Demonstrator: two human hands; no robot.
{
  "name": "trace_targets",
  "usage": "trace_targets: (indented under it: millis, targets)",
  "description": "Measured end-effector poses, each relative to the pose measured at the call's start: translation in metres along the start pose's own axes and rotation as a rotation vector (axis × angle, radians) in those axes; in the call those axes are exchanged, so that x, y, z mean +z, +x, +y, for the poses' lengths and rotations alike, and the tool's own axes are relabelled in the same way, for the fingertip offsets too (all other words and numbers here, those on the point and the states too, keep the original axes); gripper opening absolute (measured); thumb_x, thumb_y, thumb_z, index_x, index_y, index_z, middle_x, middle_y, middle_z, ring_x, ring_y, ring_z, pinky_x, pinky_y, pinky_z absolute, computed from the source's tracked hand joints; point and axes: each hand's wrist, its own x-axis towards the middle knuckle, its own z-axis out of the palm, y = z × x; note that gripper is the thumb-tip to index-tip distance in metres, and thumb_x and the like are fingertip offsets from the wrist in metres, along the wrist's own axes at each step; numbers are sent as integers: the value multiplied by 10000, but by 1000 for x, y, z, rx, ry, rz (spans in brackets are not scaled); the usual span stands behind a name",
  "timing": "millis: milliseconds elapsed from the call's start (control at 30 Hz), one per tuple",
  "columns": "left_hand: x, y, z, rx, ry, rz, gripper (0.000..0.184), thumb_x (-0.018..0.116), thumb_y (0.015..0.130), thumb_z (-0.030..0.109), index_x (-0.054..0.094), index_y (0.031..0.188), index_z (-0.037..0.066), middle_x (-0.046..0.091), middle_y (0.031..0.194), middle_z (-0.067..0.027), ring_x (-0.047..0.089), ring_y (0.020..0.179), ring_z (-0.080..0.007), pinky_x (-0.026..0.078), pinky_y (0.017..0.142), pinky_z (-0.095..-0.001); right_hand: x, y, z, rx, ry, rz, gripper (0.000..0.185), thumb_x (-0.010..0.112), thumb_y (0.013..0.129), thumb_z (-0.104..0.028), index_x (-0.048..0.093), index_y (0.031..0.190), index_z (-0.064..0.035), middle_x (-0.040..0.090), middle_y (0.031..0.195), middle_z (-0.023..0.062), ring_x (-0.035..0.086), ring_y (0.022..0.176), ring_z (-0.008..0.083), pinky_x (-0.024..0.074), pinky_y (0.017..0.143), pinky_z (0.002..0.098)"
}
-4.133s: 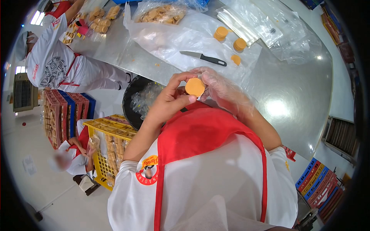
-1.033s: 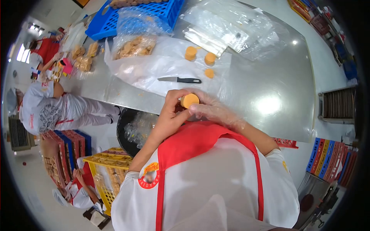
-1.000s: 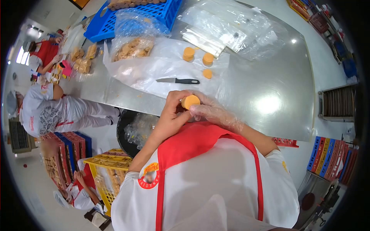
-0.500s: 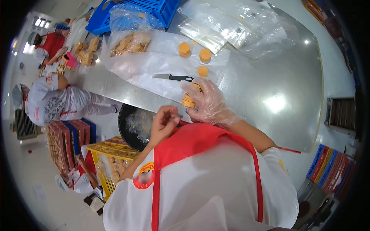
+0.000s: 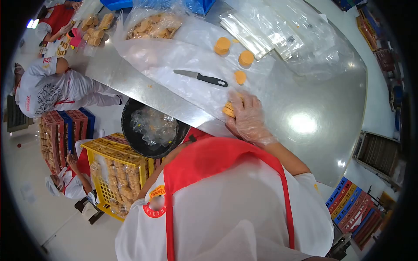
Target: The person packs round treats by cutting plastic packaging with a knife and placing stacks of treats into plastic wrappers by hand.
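Note:
My right hand [image 5: 249, 117], in a clear plastic glove, is closed around a stack of thin round biscuits [image 5: 228, 108] at the table's near edge. Just beyond it lie a single-looking round biscuit pile [image 5: 240, 77] and two taller stacks, one biscuit stack [image 5: 245, 58] to the right and another biscuit stack [image 5: 222, 45] farther back. A knife [image 5: 201, 77] with a black handle rests on the plastic sheet [image 5: 156, 78], left of these. Only part of my left forearm [image 5: 162, 170] shows; the left hand is hidden behind my red apron [image 5: 217, 161].
A clear bag of biscuits [image 5: 153, 26] and flat plastic bags [image 5: 278, 35] lie on the metal table [image 5: 313, 100]. Below its edge stands a black bin [image 5: 129, 130] with plastic waste. Beside it is a yellow crate [image 5: 96, 182]. Other people [image 5: 48, 87] are at the left.
My left hand has dropped from the table edge out of sight behind the apron. The right hand still holds the biscuit stack. The whole view has shifted, showing more of the bin.

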Motion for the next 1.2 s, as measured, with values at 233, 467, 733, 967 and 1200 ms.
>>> trace_targets:
  millis: [233, 467, 733, 967, 1200]
  targets:
    - [-6, 14, -64, -27, 19, 42, 322, 581, 932, 270, 655, 1089, -2, 680, 1031, -177, 661, 962, -298, 509, 837, -389, -13, 10, -26, 210, 198, 110, 672, 732, 699, -242, 501, 1274, 18, 579, 1140, 211, 527, 1070, 390, 386, 970, 480]
    - [-11, 30, -119, -32, 68, 63, 337, 589, 918, 295, 673, 1055, -1, 685, 999, -194, 665, 943, -329, 513, 828, -413, 17, 5, -31, 262, 160, 63, 688, 774, 665, -239, 522, 1262, -9, 585, 1158, 211, 531, 1076, 390, 413, 959, 479]
    - [-7, 41, -164, -40, 147, 0, 356, 599, 901, 324, 694, 1017, 1, 690, 963, -213, 669, 921, -364, 519, 819, -440, 12, 5, -33, 301, 170, 194, 637, 763, 681, -262, 542, 1236, -42, 596, 1124, 201, 540, 1043, 406, 447, 940, 473]
    - [11, 29, -209, -41, 220, 74, 375, 608, 887, 349, 713, 983, 2, 694, 931, -230, 673, 902, -395, 524, 810, -464, 8, 9, -40, 281, 69, 42, 603, 737, 737, -280, 521, 1221, 8, 591, 1144, 222, 535, 1083, 420, 458, 930, 494]
    - [1, 90, -232, -138, 91, 493, 352, 634, 846, 341, 736, 922, 13, 687, 876, -244, 668, 874, -419, 513, 787, -508, 34, -4, -21, 149, 105, 204, 729, 796, 698, -228, 470, 1305, 11, 572, 1136, 232, 550, 1075, 422, 479, 925, 488]
